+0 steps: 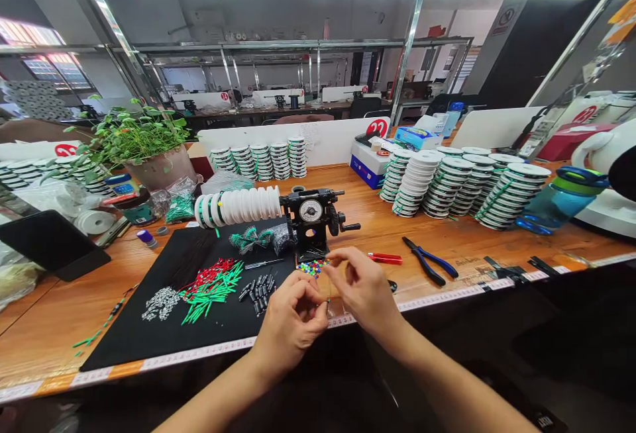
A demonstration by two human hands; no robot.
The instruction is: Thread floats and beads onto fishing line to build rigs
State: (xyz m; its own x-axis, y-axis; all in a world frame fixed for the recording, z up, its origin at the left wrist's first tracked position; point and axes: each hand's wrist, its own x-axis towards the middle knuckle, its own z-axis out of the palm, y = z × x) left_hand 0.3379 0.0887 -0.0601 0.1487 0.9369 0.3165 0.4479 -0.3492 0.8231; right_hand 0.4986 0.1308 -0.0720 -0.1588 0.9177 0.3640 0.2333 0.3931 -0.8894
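Observation:
Close to the table's front edge, my left hand is closed in a pinch; a tiny dark piece shows at its fingertips, too small to name. Just right of it and a little higher, my right hand pinches thumb and forefinger together, with a faint thin line running down towards the left fingertips. Small multicoloured beads lie behind the hands. Beyond them stands a black winding machine with white spools on its shaft.
A black mat holds green tubes, red pieces, silver rings and black cylinders. Pliers and a red-handled tool lie right. Stacked spools, a bottle and a potted plant stand behind.

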